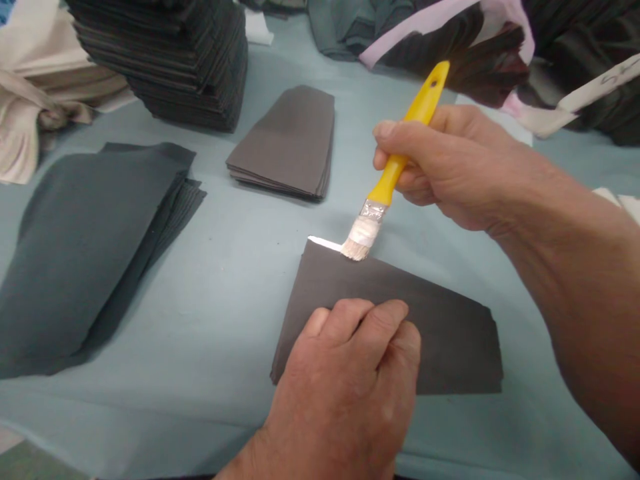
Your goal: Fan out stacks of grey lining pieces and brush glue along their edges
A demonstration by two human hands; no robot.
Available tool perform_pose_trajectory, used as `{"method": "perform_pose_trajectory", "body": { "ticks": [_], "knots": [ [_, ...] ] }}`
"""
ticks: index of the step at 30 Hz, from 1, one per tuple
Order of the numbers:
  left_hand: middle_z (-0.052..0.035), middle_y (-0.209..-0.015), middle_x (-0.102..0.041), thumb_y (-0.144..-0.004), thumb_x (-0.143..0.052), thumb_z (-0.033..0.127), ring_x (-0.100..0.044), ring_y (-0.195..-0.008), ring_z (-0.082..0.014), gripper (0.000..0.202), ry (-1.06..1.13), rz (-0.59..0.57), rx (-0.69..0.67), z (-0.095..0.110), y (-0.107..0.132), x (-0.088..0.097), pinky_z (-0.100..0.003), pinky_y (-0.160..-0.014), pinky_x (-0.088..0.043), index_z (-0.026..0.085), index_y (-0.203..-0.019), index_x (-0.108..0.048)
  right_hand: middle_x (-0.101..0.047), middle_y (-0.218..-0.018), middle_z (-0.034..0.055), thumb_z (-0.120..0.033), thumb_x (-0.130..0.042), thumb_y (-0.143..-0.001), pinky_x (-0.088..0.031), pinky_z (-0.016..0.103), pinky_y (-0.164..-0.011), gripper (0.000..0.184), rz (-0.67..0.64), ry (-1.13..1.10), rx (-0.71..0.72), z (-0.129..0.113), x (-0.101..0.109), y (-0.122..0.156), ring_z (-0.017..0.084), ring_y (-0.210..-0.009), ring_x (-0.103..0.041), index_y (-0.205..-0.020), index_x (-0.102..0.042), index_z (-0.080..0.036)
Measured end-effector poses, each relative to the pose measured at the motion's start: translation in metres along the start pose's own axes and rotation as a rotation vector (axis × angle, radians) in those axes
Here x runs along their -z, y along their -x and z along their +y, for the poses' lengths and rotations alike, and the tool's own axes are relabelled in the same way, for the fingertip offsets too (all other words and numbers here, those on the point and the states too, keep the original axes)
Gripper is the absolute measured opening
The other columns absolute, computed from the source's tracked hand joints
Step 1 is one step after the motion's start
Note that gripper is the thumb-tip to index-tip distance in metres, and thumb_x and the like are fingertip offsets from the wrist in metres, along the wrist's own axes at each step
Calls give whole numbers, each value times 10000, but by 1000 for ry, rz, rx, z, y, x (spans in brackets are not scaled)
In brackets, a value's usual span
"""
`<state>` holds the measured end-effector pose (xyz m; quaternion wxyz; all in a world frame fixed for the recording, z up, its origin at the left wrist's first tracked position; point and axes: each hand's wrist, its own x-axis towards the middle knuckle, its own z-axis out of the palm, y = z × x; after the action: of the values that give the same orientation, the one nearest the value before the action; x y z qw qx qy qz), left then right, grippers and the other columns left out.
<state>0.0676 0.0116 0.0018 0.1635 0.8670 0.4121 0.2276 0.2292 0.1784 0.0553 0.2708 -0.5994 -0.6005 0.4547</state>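
Right hand (pixel 450 160): brought in from the right of the dark grey panel (pixel 455 340) and held above its far edge, thumb laid on the handle, fingers curled round; the yellow-handled brush (pixel 393 175) is clamped between them. Left hand (pixel 345 387): set palm down on the panel, knuckles raised, fingers bent and bunched together; whether anything is pinched beneath cannot be told. Dark pieces (pixel 485 70): encircled by a pink strip (pixel 425 21), placed well beyond the panel. Brush: slanted, handle end directed away and rightward, bristles set on the panel's far edge, where a white streak (pixel 324 243) is shown to their left. Panel: laid flat on the pale blue table (pixel 220 300), long axis run left to right, narrower end at right. Grey stack (pixel 290 143): placed beyond the panel, leftward. Dark green stack (pixel 90 247): placed to the panel's left, apart.
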Motion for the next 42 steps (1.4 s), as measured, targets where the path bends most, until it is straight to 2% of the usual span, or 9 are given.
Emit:
{"method": "perform_pose_trajectory", "body": {
  "ticks": [3,7,11,18,24,28,33,39,42],
  "knots": [
    [-40,-1423,-735,-1002,-568,158,-657,-1133,-220,352,33,-36,29,1,4,-5,-385,-851,-544,223,-1333,-670,-251,-493,-28,-359,-618,-981,-104,315,-463,307,34,6,-2,2,3,7,81,-449,-165,-709,-586,-219],
    [-41,-1498,-693,-1014,-584,199,-650,-1165,-236,369,54,-64,33,0,6,-5,-404,-863,-548,224,-1378,-645,-259,-503,-24,-419,-639,-961,-116,317,-460,303,34,5,39,10,11,10,89,-452,-176,-730,-600,-226],
    [-14,-1465,-713,-1022,-537,116,-651,-1145,-235,368,41,-27,14,-2,4,-1,-422,-860,-535,213,-1366,-627,-242,-491,-32,-478,-679,-930,-116,318,-458,316,17,14,24,21,21,9,86,-436,-159,-741,-608,-236],
    [-19,-1399,-750,-1011,-540,93,-679,-1100,-228,337,21,-8,7,-2,-2,6,-407,-833,-536,209,-1303,-662,-278,-479,-20,-449,-661,-947,-122,308,-442,310,39,36,20,26,32,18,98,-442,-189,-732,-604,-232],
    [-22,-1438,-721,-1015,-553,119,-655,-1165,-237,371,30,-37,16,-3,0,7,-416,-909,-522,232,-1360,-628,-269,-458,-40,-300,-641,-956,-129,264,-452,304,108,-14,13,22,31,32,54,-432,-196,-674,-614,-191],
    [-13,-1437,-718,-1033,-542,113,-645,-1168,-234,346,42,-51,18,-3,-1,10,-409,-943,-503,231,-1342,-642,-318,-469,-41,-222,-614,-938,-118,254,-466,279,90,-63,35,24,34,38,36,-423,-252,-663,-611,-171],
    [0,-1423,-725,-1056,-555,126,-644,-1156,-224,303,34,-53,3,-2,-4,13,-406,-960,-492,226,-1323,-657,-337,-466,-35,-294,-653,-923,-107,259,-443,279,107,-35,46,31,43,42,42,-413,-265,-673,-627,-174],
    [-10,-1433,-708,-1091,-516,141,-633,-1177,-212,298,26,-83,-24,-4,-5,16,-392,-1040,-471,219,-1346,-646,-357,-457,-38,-280,-664,-940,-170,254,-449,263,113,5,-8,34,53,49,40,-416,-271,-700,-627,-177],
    [-18,-1470,-678,-1090,-514,132,-613,-1217,-205,310,26,-90,-42,-5,-4,18,-375,-1071,-451,212,-1367,-629,-357,-462,-42,-353,-716,-954,-211,254,-462,275,114,-54,-45,40,63,47,66,-448,-331,-754,-616,-192]
  ]
}}
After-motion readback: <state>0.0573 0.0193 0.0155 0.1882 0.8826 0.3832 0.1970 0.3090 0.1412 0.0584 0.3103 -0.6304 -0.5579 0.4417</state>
